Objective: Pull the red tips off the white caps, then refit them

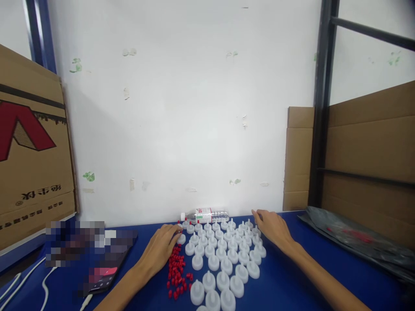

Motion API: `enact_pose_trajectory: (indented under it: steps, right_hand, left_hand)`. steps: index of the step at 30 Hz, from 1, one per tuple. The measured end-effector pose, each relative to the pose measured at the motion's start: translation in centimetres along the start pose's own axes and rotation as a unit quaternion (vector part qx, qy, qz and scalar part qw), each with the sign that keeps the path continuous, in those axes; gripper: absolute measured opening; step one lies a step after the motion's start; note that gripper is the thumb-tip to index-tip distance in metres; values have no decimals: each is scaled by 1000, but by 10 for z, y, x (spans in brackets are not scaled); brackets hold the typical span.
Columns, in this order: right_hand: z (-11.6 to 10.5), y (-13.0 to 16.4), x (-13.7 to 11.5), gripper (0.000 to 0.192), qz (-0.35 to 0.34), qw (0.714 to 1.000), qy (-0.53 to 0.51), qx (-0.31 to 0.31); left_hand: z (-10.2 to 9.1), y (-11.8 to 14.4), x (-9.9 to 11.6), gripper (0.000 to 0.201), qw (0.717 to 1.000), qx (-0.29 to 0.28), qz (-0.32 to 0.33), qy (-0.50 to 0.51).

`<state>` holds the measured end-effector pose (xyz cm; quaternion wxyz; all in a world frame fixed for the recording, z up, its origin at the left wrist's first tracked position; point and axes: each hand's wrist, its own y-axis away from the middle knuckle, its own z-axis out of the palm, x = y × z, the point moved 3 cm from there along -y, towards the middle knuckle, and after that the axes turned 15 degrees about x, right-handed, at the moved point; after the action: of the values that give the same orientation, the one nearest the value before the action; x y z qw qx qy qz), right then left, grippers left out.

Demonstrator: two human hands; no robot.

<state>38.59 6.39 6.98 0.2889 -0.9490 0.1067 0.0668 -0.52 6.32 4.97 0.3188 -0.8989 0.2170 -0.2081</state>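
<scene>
White lids (228,300) spread across the blue table (279,285) beside loose red tips (177,270), beyond which the left hand (161,242) bends over the far-left lids, whether gripping I cannot tell, seemingly at a tip-fitting step calling for a light pinch, the right hand (274,226), fingers apart, at their right edge, a bottle (205,215) behind.

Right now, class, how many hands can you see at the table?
2. The left hand is at the white caps' left side, near the far end of the red pile; the right hand is at their far right. Neither is fully hidden.
</scene>
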Motion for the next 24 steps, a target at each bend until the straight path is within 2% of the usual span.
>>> enact_pose_trajectory:
  steps: [5,10,13,15,17,19,20,22,24]
  right_hand:
    - [7,3,2,32,-6,999,-31,12]
    - [-7,-1,-6,32,-68,985,-128,96]
    - [-27,11,-28,30,-142,958,-211,132]
    - [-43,32,-52,33,-196,937,-259,131]
    - [-57,60,-80,49,-252,913,-301,111]
    - [-67,90,-108,68,-334,872,-353,63]
    - [-70,103,-120,71,-379,851,-359,59]
    - [-73,119,-132,66,-406,831,-371,82]
    - [-71,124,-137,54,-418,819,-381,95]
  left_hand:
    - [-7,-3,-10,18,1000,20,-9,-12]
    - [-19,-6,-2,23,996,73,30,-29]
    - [-24,-4,18,31,992,93,77,-26]
    - [-25,0,38,34,987,102,121,-16]
    - [-28,8,61,34,971,131,199,3]
    - [-32,18,82,30,943,183,276,22]
    - [-33,23,90,29,933,194,302,30]
    - [-33,29,98,31,928,191,319,33]
    - [-31,31,101,38,938,150,313,15]
